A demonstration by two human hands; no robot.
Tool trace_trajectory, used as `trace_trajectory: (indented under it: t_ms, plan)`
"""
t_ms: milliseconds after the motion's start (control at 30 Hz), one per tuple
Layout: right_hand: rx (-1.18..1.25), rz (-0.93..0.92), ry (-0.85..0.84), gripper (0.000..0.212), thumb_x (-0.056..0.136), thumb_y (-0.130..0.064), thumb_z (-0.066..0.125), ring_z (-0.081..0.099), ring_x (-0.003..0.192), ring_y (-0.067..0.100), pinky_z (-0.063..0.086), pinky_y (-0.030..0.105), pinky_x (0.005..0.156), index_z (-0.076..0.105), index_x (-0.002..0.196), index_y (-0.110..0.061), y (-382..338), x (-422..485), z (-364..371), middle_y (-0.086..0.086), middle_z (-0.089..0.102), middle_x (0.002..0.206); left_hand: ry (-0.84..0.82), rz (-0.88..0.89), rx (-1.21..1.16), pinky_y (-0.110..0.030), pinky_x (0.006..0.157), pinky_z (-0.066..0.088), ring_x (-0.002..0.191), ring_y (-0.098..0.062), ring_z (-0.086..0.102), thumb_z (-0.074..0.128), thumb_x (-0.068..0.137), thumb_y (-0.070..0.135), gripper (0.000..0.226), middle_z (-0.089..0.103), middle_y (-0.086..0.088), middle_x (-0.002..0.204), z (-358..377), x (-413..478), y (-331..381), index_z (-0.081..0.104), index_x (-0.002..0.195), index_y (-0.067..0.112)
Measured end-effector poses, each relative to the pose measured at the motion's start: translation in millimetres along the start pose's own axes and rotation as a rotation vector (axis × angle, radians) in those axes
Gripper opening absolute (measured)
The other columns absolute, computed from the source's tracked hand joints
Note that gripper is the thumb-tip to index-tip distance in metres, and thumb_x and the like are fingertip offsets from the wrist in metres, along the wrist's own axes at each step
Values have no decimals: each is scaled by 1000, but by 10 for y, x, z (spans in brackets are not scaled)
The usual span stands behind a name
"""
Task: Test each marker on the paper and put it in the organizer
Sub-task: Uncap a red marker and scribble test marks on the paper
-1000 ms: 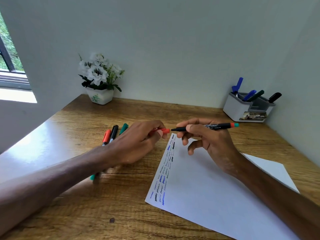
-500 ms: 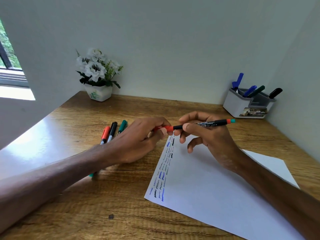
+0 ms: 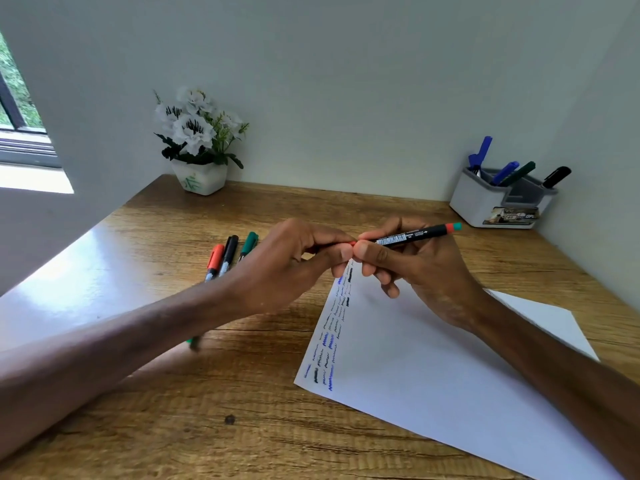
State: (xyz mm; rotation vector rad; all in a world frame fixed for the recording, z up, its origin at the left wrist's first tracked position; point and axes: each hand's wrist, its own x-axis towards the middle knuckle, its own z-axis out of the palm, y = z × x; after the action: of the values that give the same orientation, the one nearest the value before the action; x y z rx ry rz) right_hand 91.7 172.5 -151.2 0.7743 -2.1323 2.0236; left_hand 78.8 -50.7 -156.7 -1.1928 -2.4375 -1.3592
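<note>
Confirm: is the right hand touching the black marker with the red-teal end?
Touching. Head view: the right hand pinches the black marker by its barrel between thumb and forefinger, with no gap. The left hand grips the red cap at its tip.

Both forearms are angling inward, the hands meeting in the middle. The left hand [image 3: 294, 261] is curling its fingers [image 3: 325, 235] round the end of a marker [image 3: 408, 236], while the right hand [image 3: 429, 271] is pinching the barrel, thumbs tip to tip.
</note>
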Motion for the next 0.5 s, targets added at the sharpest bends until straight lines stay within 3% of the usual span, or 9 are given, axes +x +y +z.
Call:
trace_trajectory:
  t_ms: [133, 300, 433, 500]
  plan:
    - [-42, -12, -15, 26, 79, -14, 83, 59, 47, 19, 48, 25, 41, 74, 95, 5, -5, 10, 5, 19, 72, 68, -56, 4, -147, -28, 44, 34, 48, -19, 43, 56, 105, 26, 30, 62, -5, 72, -42, 36, -67, 73, 96, 3]
    - [-71, 14, -30, 22, 82, -15, 83, 65, 59, 20, 53, 28, 46, 78, 98, -1, -62, 76, -60, 17, 74, 77, -18, 4, -183, -25, 40, 35, 45, -14, 44, 62, 101, 31, 25, 74, 3, 81, -112, 82, -129, 77, 112, 15]
    - [-13, 67, 73, 26, 85, -29, 80, 68, 72, 19, 58, 29, 56, 82, 103, -10, -94, 117, -211, 13, 76, 86, 141, -25, -156, -25, 40, 37, 44, -16, 46, 70, 94, 39, 24, 80, 3, 88, -203, 74, -208, 78, 110, 24]
    - [-118, 69, 102, 23, 85, -26, 81, 71, 77, 17, 60, 27, 61, 82, 103, -12, -72, 109, -293, 7, 79, 90, 205, -40, -170, -24, 41, 39, 45, -12, 49, 74, 91, 39, 23, 80, 2, 88, -247, 63, -229, 79, 108, 24]
